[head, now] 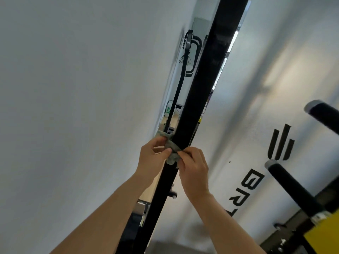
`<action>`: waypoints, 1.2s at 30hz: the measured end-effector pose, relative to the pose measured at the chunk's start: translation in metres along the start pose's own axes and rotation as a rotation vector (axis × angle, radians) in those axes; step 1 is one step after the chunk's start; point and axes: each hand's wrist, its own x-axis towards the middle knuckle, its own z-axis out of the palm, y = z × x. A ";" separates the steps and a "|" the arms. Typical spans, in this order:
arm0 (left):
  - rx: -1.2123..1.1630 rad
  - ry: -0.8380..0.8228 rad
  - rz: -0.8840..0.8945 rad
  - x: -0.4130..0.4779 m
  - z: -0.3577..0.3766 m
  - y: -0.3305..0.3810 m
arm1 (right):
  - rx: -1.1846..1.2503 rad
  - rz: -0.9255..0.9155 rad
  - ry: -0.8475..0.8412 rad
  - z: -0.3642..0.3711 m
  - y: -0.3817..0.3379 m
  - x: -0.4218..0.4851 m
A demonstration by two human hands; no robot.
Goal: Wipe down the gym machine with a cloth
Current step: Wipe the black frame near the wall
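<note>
Two bare forearms enter from the bottom edge of the view: the left forearm (102, 208) from the lower left, the right forearm (225, 220) from the lower centre. Both reach upward to the black upright post (203, 85) of the gym machine, which runs diagonally from the bottom edge to the top edge of the view.

The grey-green cloth (170, 143) is bunched against the post about a third of the way up its visible length. It covers the post's left edge and laps onto the front face.

- The left hand (153, 158) sits at the left edge of the post. Thumb and curled fingers pinch the cloth.
- The right hand (194, 171) sits just below and to the right, in front of the post. Its fingertips pinch the lower end of the cloth.
- The two hands are near each other, with the cloth between them.

Behind the left edge of the post, a black strap with a looped handle (190, 54) hangs in a narrow gap beside a plain white wall (73, 88).

To the right of the post stands a white panel (256, 116) bearing a black logo (280, 143) and black letters (251, 182). Two black padded bars with grey end caps project from the right edge of the view, an upper bar (322, 114) and a lower bar (291, 187). A yellow panel (322, 237) occupies the lower right corner.
</note>
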 end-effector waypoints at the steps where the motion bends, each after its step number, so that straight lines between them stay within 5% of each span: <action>1: 0.001 0.001 -0.001 0.002 0.002 0.009 | 0.004 0.002 0.007 -0.005 -0.001 0.009; 29: 0.062 0.033 0.007 0.061 0.050 0.285 | -0.036 0.001 -0.066 -0.138 -0.003 0.268; 36: 0.059 0.017 0.000 0.041 0.063 0.337 | 0.114 0.314 -0.004 -0.200 -0.021 0.305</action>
